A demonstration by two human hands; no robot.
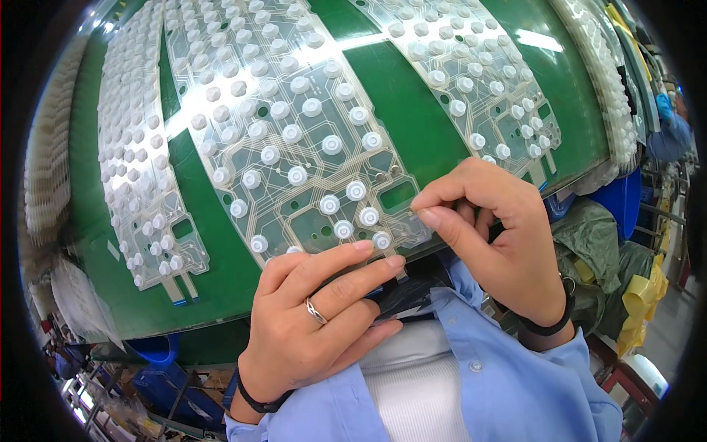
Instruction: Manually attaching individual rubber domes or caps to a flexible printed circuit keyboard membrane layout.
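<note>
The membrane sheet [294,147] lies on the green tabletop [412,103], its near edge under both hands. The right hand [501,236] pinches its near-right corner; the left hand [317,317], fingers extended, presses the near edge. More sheets lie left and right.

Scene brightly and evenly lit from overhead; glare noted on the green surface [541,40] at upper right. Centre sharp. Straight edges bent by fisheye; black vignette at rim.

Clear membrane sheet [294,140] – white domes – flat on green belt [405,103].

1 head view, steeply downward, close over the green conveyor belt [412,103].
</note>
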